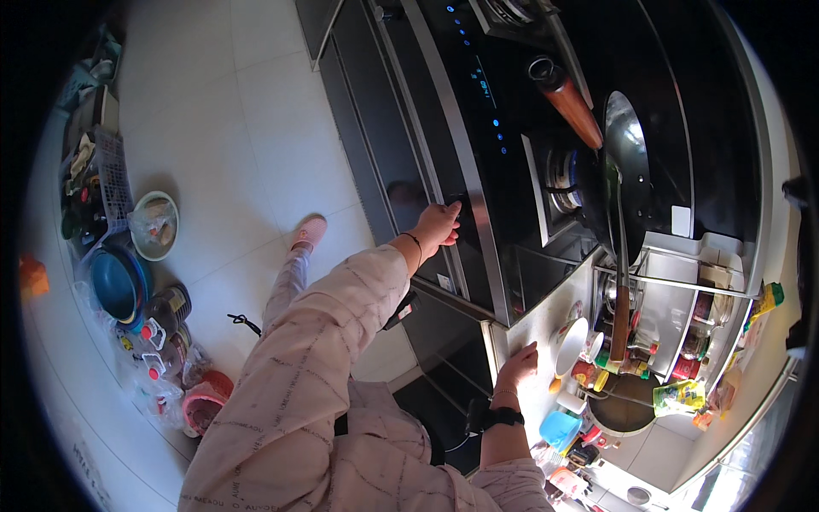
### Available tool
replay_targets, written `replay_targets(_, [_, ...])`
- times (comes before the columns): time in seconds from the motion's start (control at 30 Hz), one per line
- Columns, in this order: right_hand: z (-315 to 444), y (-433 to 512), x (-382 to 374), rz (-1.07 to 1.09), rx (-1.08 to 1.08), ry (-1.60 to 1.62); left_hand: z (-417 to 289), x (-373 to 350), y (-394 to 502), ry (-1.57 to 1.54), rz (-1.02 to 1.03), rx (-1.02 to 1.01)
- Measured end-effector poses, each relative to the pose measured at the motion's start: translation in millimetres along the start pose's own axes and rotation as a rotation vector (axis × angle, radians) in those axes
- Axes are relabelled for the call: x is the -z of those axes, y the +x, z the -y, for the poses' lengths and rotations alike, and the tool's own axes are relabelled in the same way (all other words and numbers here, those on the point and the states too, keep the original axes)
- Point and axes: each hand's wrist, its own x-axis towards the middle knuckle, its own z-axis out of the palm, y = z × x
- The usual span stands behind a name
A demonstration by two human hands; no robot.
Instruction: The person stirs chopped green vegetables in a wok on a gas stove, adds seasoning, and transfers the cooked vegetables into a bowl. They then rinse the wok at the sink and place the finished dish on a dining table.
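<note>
My left hand [441,225] reaches to the front panel of a black gas stove [512,275]. Its fingers are closed around a control knob, mostly hidden by the hand. A second knob [386,13] sits farther along the same panel. On the near burner [564,182] stands a dark wok [626,128] with a wooden handle [572,109]. A spatula [620,320] lies in the wok, its wooden handle sticking out over the counter. Beside the counter edge my right hand [519,369] is loosely curled, with nothing visible in it. A white bowl [571,347] stands close to its fingers.
A metal rack [672,285] with jars and bottles adjoins the stove. A yellow packet [681,398], a round dark pan [620,406] and a blue container [560,429] crowd the counter. Along the wall are large bottles [169,304], blue basins [118,281] and a crate [112,179].
</note>
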Motion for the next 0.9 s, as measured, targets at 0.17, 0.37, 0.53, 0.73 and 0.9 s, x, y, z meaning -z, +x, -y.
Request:
replay_targets(0.17, [0.3,0.4,-1.5,0.02,-0.046,0.078,0.1,1.5,2.5,0.01,0.028,0.031])
replay_targets(0.37, [-4.2,0.1,-2.5,0.072,-0.072,0.082,-5.7,4.6,-1.9,0.018,0.065,0.055])
replay_targets(0.53, [-14.7,-0.8,-11.7,0.018,-0.05,0.075,-23.8,18.8,-17.0,0.166,0.095,0.133])
replay_targets(0.73, [-25.3,-1.7,-21.3,0.062,-0.128,0.172,-48.3,119.6,-62.3,0.303,0.224,0.069])
replay_targets(0.9, [-28.2,-1.8,-19.9,0.04,-0.087,0.048,-55.9,257.5,-165.2,0.082,-0.18,0.005])
